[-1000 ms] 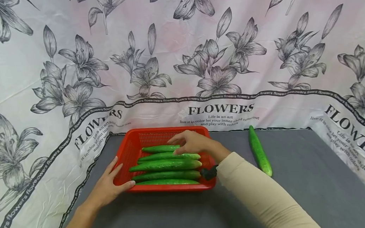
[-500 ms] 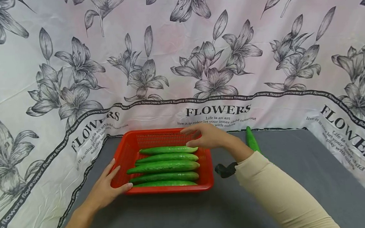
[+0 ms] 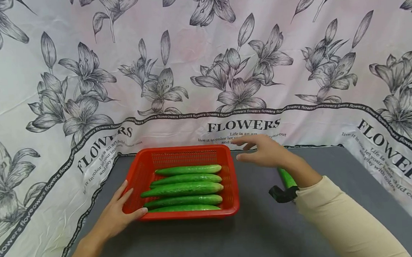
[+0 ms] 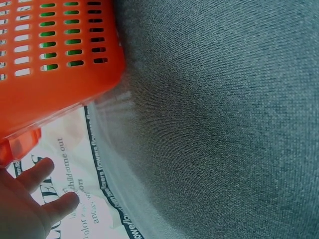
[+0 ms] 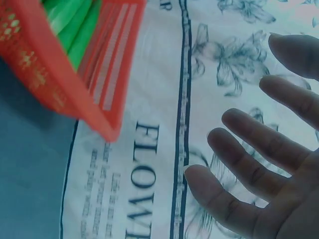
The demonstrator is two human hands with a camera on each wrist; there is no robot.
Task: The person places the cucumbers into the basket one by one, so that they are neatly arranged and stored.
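Note:
A red plastic basket (image 3: 190,214) stands on the grey tabletop. Several green cucumbers (image 3: 181,189) lie side by side in it, roughly parallel to its long side. My left hand (image 3: 113,214) is at the basket's front left corner, thumb at the rim and other fingers spread; the left wrist view shows part of this hand (image 4: 22,209) beside the basket wall. Just right of the basket hovers my right hand (image 3: 265,151), holding nothing, its fingers (image 5: 249,164) loosely extended and apart. Another cucumber (image 3: 287,177) lies on the table, partly hidden behind the right hand and wrist.
A white cloth (image 3: 188,78) printed with grey flowers and lettering hangs behind the table and along both sides. The grey tabletop (image 3: 185,245) extends in front of the basket and to its right. Black straps or mounts (image 3: 283,194) show at the wrists.
My right hand has moved from over the cucumbers in the basket out past its right rim, now covering part of the lone cucumber. My left hand stays at the basket's corner.

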